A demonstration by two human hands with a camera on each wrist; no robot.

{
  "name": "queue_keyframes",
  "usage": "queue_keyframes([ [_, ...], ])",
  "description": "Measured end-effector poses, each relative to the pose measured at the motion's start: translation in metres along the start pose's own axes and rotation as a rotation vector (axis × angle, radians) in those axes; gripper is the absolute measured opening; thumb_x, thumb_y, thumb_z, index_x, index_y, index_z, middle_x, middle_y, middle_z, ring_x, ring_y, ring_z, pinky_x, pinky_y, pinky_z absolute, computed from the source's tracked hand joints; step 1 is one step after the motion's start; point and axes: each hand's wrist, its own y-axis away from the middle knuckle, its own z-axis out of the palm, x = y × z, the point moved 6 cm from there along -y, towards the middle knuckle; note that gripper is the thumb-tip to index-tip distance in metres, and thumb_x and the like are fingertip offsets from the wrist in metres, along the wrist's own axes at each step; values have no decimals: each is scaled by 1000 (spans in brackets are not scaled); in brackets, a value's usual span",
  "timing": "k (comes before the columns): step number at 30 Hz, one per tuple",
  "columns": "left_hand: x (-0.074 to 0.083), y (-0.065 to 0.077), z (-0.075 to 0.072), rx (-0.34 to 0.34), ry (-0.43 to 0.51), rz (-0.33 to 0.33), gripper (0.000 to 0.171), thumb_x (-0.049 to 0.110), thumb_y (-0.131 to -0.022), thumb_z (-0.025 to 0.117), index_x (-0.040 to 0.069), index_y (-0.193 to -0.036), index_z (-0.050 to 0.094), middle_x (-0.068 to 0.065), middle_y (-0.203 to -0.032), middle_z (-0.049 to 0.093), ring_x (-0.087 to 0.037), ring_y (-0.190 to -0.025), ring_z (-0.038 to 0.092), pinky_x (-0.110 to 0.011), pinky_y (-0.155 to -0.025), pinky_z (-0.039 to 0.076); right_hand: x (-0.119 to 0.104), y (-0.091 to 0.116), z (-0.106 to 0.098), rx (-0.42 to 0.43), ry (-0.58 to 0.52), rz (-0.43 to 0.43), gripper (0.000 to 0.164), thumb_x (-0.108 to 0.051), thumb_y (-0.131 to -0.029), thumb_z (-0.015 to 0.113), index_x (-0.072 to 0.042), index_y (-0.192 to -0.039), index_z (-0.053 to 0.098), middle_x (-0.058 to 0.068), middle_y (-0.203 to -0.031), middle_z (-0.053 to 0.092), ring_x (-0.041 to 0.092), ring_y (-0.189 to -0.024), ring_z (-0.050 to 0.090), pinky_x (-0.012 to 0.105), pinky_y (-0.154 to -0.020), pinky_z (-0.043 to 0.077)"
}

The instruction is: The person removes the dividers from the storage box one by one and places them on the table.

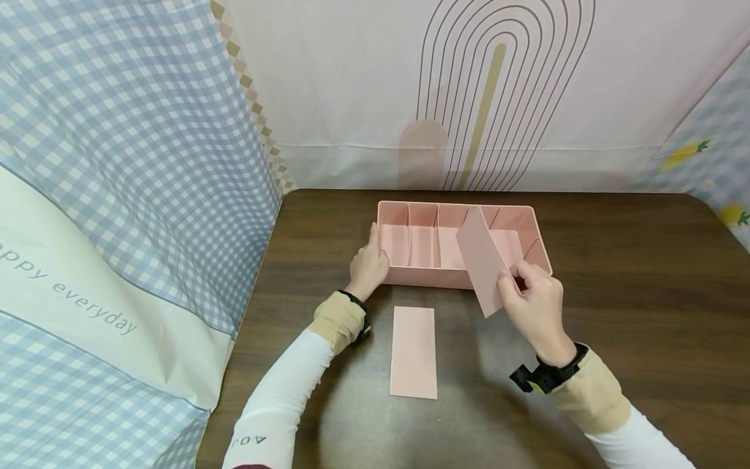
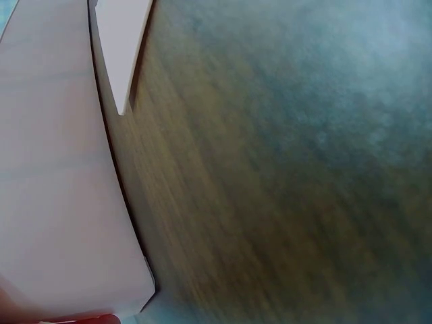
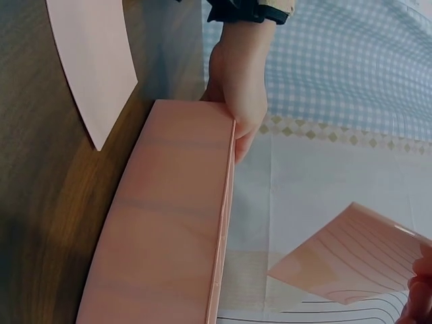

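At the left end of a pink compartment box point(image 1: 429, 277), my left hand point(image 1: 369, 266) holds the corner, its index finger lying straight along the outer end wall. The right wrist view also shows this hand point(image 3: 239, 88) at the box's far end, partly over the rim. My right hand point(image 1: 534, 306) pinches a thin pink rectangular panel point(image 1: 482, 264) near its lower right edge. That panel is tilted above the box and overlaps its right-middle compartments in the head view. A second pink panel point(image 1: 413, 352) lies flat on the table in front of the box.
Thin upright dividers point(image 1: 437, 234) split the box into several compartments. The dark wood table point(image 1: 633, 293) extends to both sides. Behind it hangs a pale cloth point(image 1: 346, 78) with printed arches, and a blue checked cloth point(image 1: 146, 117) drapes along the left.
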Motion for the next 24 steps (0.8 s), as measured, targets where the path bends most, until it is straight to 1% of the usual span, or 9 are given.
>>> queue_keyframes([
  [6,0,0,0,5,-7,0,58,12,-87,35,14,-143,16,-8,-57,50,-21,-48,46,-30,-40,32,-3,4,-3,-5,-11,8,20,-4,-70,52,-8,-52,45,0,-48,38,4,-49,31,19,-45,24],
  [14,-1,0,1,13,-13,1,58,13,-88,35,14,-143,17,-8,-57,51,-22,-50,49,-31,-41,32,-5,10,-3,-12,-30,-10,20,-3,-70,52,-8,-52,47,-1,-49,38,3,-51,32,19,-47,25],
  [19,0,0,1,15,-12,7,58,12,-88,35,13,-143,17,-8,-57,51,-22,-49,49,-31,-41,32,-4,14,-3,-23,-35,12,19,-3,-69,52,-10,-52,47,-1,-50,39,1,-51,31,19,-47,25],
  [24,0,0,0,20,-16,11,58,12,-88,36,13,-142,17,-9,-58,52,-23,-49,49,-32,-41,33,-6,17,-3,-33,-19,23,23,-2,-68,54,-11,-50,43,-4,-50,36,0,-50,30,16,-46,23],
])
